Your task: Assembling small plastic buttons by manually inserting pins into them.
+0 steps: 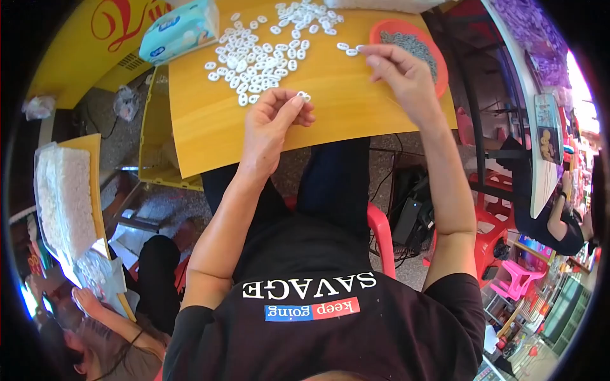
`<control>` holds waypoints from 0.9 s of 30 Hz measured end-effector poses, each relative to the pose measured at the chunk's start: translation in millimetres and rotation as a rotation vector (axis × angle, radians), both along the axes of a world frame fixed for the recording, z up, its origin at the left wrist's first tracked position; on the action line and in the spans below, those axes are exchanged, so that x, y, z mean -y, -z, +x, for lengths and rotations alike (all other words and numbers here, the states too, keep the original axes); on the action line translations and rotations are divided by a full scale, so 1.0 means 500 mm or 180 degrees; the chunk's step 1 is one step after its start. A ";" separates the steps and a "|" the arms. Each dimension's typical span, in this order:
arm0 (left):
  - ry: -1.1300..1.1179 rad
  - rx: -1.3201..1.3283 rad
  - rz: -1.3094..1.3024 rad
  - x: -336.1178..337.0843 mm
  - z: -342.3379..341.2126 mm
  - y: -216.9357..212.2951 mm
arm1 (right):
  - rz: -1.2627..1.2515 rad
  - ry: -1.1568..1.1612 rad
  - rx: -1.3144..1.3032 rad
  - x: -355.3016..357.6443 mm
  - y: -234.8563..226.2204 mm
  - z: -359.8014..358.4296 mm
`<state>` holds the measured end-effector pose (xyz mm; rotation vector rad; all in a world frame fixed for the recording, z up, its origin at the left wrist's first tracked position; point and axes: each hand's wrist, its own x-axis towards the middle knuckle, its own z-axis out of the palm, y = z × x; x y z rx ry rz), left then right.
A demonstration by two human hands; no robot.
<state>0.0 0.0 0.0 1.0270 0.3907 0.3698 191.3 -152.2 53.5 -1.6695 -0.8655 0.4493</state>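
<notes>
My left hand (274, 124) is closed above the front of the yellow table, its thumb and forefinger pinching a small white oval plastic piece (304, 96). Off to the right, my right hand (406, 81) has its forefinger stretched out at a little group of white oval pieces (351, 53), with the thumb slightly apart from it. Beyond my left hand lies a loose spread of the same pieces (254, 66), each with dark marks or holes. An orange-red bowl (443, 66) full of small grey parts (410, 47) sits partly behind my right hand.
A second heap of white pieces (305, 14) lies at the far side. A blue tissue pack (180, 32) stands at the table's (210, 136) far left corner. To the left, another person's hand (86, 301) is beside a bag of white pieces (67, 197). Red stools (489, 235) stand at right.
</notes>
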 end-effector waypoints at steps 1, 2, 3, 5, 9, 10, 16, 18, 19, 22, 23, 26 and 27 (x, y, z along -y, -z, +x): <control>-0.0018 0.0066 -0.0034 0.004 0.001 -0.009 | 0.0086 -0.0087 -0.0147 -0.008 -0.005 -0.032; -0.0039 0.0132 -0.0067 0.007 0.000 -0.019 | 0.0078 -0.0123 -0.0411 -0.014 -0.009 -0.061; -0.0044 0.0147 -0.0030 0.008 -0.004 -0.025 | 0.0079 -0.0150 -0.0426 -0.022 -0.004 -0.086; -0.0075 0.0168 0.0037 0.007 -0.014 -0.029 | 0.0301 -0.0201 -0.1023 -0.036 0.012 -0.129; -0.0122 0.0240 0.0250 0.009 -0.025 -0.042 | 0.0415 -0.0205 -0.1292 -0.054 0.023 -0.173; -0.0120 0.0280 0.0347 0.010 -0.028 -0.047 | 0.0407 -0.0235 -0.1302 -0.057 0.023 -0.178; -0.0129 0.0309 0.0392 0.012 -0.044 -0.059 | 0.0500 -0.0168 -0.1476 -0.061 0.024 -0.195; -0.0127 0.0315 0.0413 0.013 -0.047 -0.058 | 0.0450 -0.0155 -0.1366 -0.061 0.022 -0.197; -0.0121 0.0330 0.0415 0.013 -0.048 -0.058 | 0.0443 -0.0162 -0.1365 -0.061 0.021 -0.198; -0.0119 0.0343 0.0430 0.013 -0.050 -0.058 | 0.0535 -0.0173 -0.1474 -0.061 0.019 -0.200; -0.0121 0.0339 0.0445 0.014 -0.050 -0.059 | 0.0548 -0.0167 -0.1483 -0.061 0.018 -0.201; -0.0127 0.0360 0.0478 0.013 -0.048 -0.060 | 0.0530 -0.0140 -0.1408 -0.062 0.015 -0.204; -0.0127 0.0357 0.0478 0.014 -0.048 -0.060 | 0.0498 -0.0115 -0.1324 -0.062 0.015 -0.205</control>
